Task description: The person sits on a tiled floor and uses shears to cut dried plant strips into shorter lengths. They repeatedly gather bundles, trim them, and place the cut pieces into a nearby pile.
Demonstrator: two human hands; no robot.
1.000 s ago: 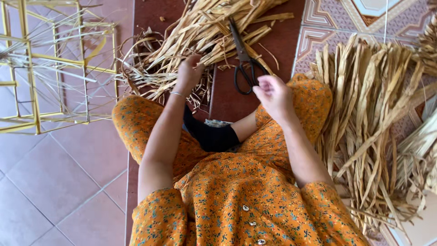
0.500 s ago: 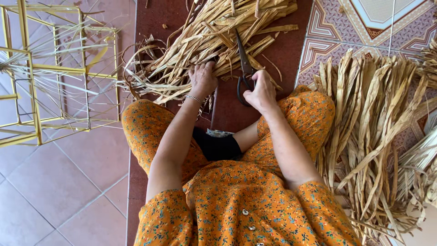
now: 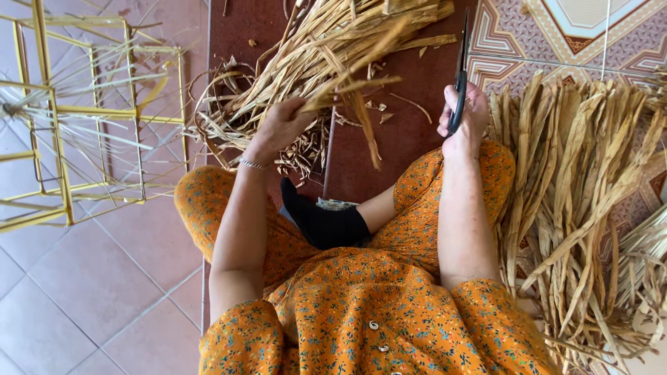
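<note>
I sit cross-legged on the floor in an orange flowered dress. My left hand (image 3: pixel 281 125) grips a dried straw-coloured leaf strip (image 3: pixel 347 94) lifted from the heap of dried leaves (image 3: pixel 326 42) in front of me. My right hand (image 3: pixel 464 121) holds black scissors (image 3: pixel 460 73), blades pointing away from me, above my right knee. A foot in a black sock (image 3: pixel 323 222) rests between my knees.
A yellow wire frame (image 3: pixel 66 118) stands on the pink tiles at the left. A second large pile of dried leaf strips (image 3: pixel 583 201) lies at my right over patterned tiles. Small leaf scraps litter the dark red floor ahead.
My right hand has picked the scissors up off the heap and drawn them right. My left hand has closed on a leaf strip and lifted it.
</note>
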